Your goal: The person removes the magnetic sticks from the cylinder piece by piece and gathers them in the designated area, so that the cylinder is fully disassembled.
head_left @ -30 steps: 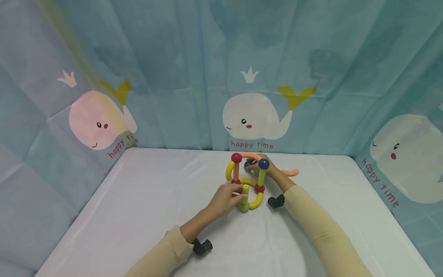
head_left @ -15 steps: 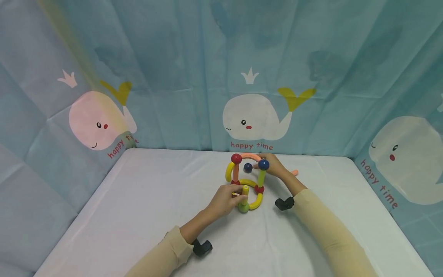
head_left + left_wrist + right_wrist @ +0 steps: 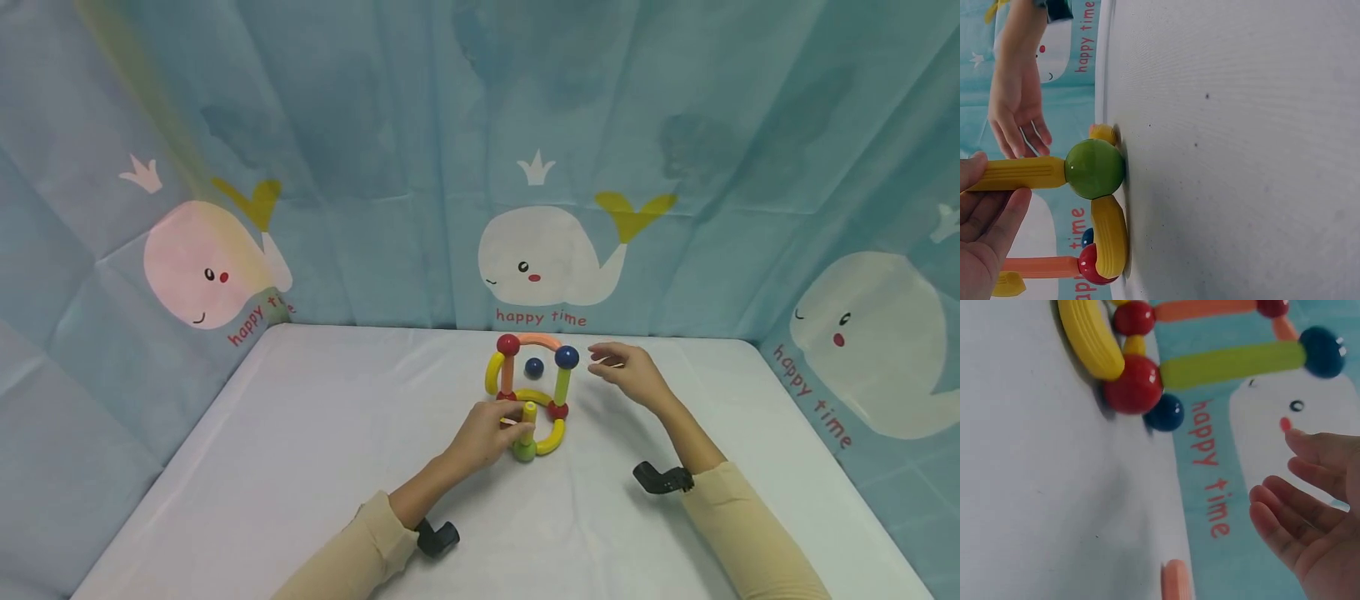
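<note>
A toy frame of magnetic rods and balls stands on the table. My left hand (image 3: 480, 435) pinches its upright yellow rod (image 3: 1025, 173), which sits on a green ball (image 3: 1094, 169). Curved yellow rods (image 3: 553, 438) join the balls at the base. An orange rod (image 3: 507, 375) carries a red ball (image 3: 507, 345), and a lime-green rod (image 3: 1232, 364) carries a blue ball (image 3: 567, 357). Across their tops runs a curved orange rod (image 3: 538, 339). Right of the frame my right hand (image 3: 630, 373) hovers with relaxed fingers, holding nothing.
A loose blue ball (image 3: 534, 367) lies on the white table (image 3: 330, 433) behind the frame. In the right wrist view another orange rod (image 3: 1175, 581) lies on the table; the right hand hides it from the head view. A whale-print curtain (image 3: 375, 208) rises behind the table.
My right hand has let go of the loose blue ball behind the frame and drawn away to the right. The left hand stays on the yellow rod.
</note>
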Demonstrator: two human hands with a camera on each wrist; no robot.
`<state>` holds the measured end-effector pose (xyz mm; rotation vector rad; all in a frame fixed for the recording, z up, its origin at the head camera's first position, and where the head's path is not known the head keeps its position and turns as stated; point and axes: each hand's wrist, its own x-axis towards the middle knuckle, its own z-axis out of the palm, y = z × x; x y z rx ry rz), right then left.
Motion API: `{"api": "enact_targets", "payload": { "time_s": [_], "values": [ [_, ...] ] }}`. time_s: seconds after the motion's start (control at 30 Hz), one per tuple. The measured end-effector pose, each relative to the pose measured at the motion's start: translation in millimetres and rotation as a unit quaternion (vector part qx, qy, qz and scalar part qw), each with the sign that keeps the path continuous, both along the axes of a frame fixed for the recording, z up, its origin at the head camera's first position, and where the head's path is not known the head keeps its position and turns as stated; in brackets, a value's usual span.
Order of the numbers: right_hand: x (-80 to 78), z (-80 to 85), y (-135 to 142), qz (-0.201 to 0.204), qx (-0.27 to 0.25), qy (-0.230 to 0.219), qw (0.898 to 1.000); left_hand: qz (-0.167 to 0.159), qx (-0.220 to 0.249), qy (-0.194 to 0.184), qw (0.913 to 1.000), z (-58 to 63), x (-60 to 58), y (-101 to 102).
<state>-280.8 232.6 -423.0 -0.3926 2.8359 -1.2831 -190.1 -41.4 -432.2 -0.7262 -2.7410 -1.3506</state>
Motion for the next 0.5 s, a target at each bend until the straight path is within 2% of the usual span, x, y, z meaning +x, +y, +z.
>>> {"api": "enact_targets", "payload": {
  "time_s": [0.23,0.33,0.5],
  "values": [
    [33.1,6.0,-2,0.001,-0.028,0.040,0.999,0.003,0.002,-0.004,1.0000,-1.5,-0.7,-1],
    [43.4,5.4,-5,-0.003,-0.048,0.048,0.998,0.004,0.008,-0.008,0.9999,-2.3,-0.7,-1],
    [56.9,2.6,-12,0.014,-0.080,0.054,0.995,0.008,0.011,-0.011,0.9998,-2.3,-0.5,0]
  ]
}}
